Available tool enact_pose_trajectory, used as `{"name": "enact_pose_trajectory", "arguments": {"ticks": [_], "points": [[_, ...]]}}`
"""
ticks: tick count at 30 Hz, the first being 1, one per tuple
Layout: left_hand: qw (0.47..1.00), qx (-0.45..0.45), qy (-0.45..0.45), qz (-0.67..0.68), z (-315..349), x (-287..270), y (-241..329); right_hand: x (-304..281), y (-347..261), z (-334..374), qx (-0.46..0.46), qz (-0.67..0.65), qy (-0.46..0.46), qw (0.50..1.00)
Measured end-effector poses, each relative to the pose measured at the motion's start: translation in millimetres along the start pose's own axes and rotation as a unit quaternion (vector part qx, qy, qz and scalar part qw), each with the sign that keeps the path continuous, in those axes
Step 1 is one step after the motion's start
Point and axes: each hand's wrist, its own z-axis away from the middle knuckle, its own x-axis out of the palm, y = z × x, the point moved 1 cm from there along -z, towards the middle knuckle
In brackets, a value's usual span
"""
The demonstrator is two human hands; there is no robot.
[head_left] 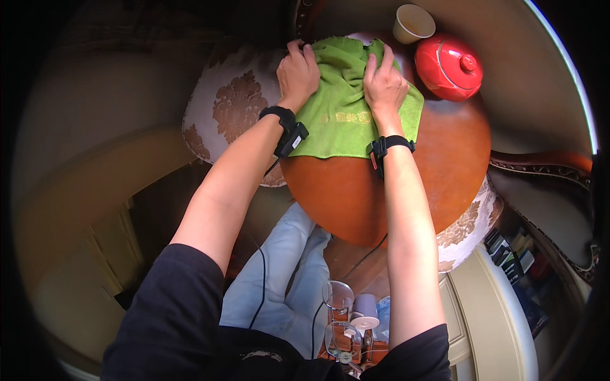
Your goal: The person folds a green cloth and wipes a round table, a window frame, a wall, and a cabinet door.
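A green cloth point(337, 114) lies spread over the far side of a round orange-brown table point(445, 159). My left hand point(297, 73) grips the cloth's upper left edge, bunching it. My right hand point(383, 81) presses down on the cloth's middle with its fingers partly spread over a fold. Both wrists wear black bands with small devices, and cables run down my forearms.
A red lidded pot point(450, 66) and a beige paper cup point(412, 23) stand on the table beyond the cloth, at the right. Patterned upholstered chairs point(232, 105) sit left and right of the table. Glass cups point(338, 298) stand low, near my knees.
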Motion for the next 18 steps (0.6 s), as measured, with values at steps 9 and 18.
{"name": "enact_pose_trajectory", "arguments": {"ticks": [9, 18], "points": [[0.975, 0.118, -0.019, -0.186, 49, -33, -35, -45, -4, 66, 0.009, 0.042, -0.088, 0.995], [0.950, 0.176, -0.181, -0.183, 267, -81, -19, -193, -1, 271, 0.126, -0.100, -0.176, 0.971]]}}
